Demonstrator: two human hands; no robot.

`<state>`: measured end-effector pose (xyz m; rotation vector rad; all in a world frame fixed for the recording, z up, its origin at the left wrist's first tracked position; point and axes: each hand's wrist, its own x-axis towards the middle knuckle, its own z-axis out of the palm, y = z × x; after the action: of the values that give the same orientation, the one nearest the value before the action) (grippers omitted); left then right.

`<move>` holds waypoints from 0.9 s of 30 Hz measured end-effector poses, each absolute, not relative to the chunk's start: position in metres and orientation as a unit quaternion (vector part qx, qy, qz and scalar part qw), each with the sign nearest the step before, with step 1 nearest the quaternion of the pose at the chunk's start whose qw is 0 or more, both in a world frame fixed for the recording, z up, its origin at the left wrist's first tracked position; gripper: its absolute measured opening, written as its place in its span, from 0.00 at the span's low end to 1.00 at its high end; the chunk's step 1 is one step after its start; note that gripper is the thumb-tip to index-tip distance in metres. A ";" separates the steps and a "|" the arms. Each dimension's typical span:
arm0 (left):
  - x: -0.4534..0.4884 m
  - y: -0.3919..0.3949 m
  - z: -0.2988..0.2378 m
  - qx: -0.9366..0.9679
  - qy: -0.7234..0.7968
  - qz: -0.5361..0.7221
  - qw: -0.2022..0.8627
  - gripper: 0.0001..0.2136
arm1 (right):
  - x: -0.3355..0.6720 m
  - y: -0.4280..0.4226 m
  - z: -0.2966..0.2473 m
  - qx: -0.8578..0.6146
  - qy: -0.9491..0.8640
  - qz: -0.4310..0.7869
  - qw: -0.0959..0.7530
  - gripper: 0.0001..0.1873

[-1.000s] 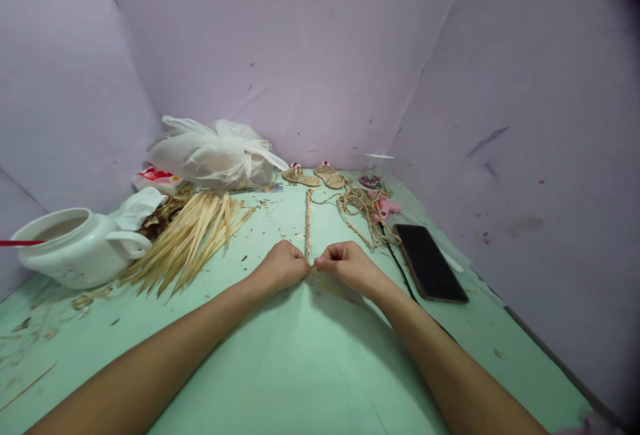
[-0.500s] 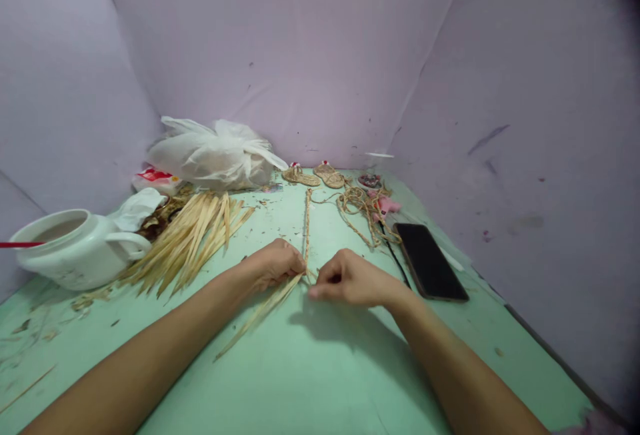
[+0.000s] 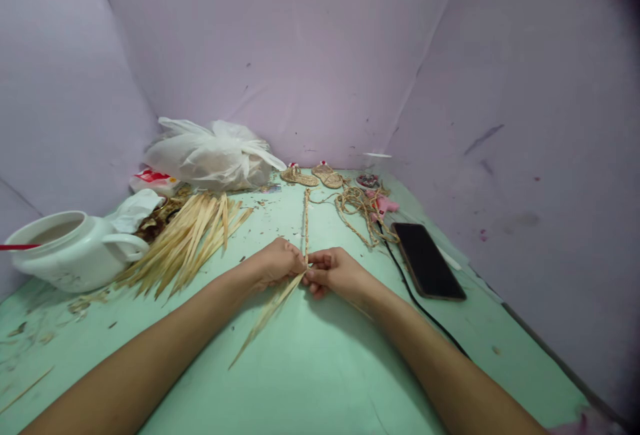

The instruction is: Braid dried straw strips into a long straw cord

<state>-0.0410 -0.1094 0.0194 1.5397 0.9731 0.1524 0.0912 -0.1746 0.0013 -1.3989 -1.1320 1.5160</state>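
A thin straw braid [image 3: 307,222] runs from the back of the green table toward me, its near end between my two hands. My left hand [image 3: 281,262] is closed, pinching the braid at its working end. From the other side my right hand [image 3: 334,274] meets it, thumb and fingers closed at the same spot. Loose pale straw strands [image 3: 270,312] trail from the pinch down to the left. Another thin strand seems to pass under my right wrist. The fingertips partly hide the crossing of the strands.
Left lie a fan of flat straw strips [image 3: 195,238] and a white pot [image 3: 75,255] holding a red stick. Behind are a plastic bag [image 3: 215,152] and small woven sandals [image 3: 327,175]. Right are coiled braided cord [image 3: 355,205], a phone [image 3: 429,258] and a black cable [image 3: 415,302].
My right hand has moved left and closed against the braid's end beside my left hand. The loose strands' tips have shifted slightly right. More of the black cable shows.
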 end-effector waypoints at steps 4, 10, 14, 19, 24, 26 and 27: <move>-0.040 -0.109 0.019 0.688 0.432 0.067 0.580 0.04 | 0.103 -0.177 0.010 -0.596 -0.483 0.567 0.300 0.05; -0.045 -0.102 0.012 0.679 0.426 0.057 0.595 0.06 | 0.127 -0.183 0.033 -0.600 -0.557 0.511 0.261 0.10; -0.045 -0.104 0.016 0.672 0.425 0.064 0.603 0.09 | 0.121 -0.180 0.039 -0.647 -0.431 0.471 0.417 0.13; -0.039 -0.113 0.024 0.674 0.426 0.097 0.596 0.09 | 0.094 -0.180 0.031 -0.569 -0.323 0.624 0.426 0.06; -0.036 -0.114 0.022 0.698 0.413 0.102 0.576 0.05 | 0.087 -0.178 0.019 -0.563 -0.311 0.645 0.413 0.08; -0.037 -0.113 0.020 0.712 0.400 0.091 0.569 0.04 | 0.088 -0.176 0.016 -0.579 -0.320 0.633 0.401 0.10; -0.038 -0.112 0.020 0.721 0.398 0.083 0.560 0.04 | 0.088 -0.176 0.015 -0.587 -0.325 0.625 0.399 0.10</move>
<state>-0.0380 -0.1118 0.0199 1.7001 0.9384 0.1949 0.0881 -0.1756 0.0146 -1.4854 -0.8225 1.5830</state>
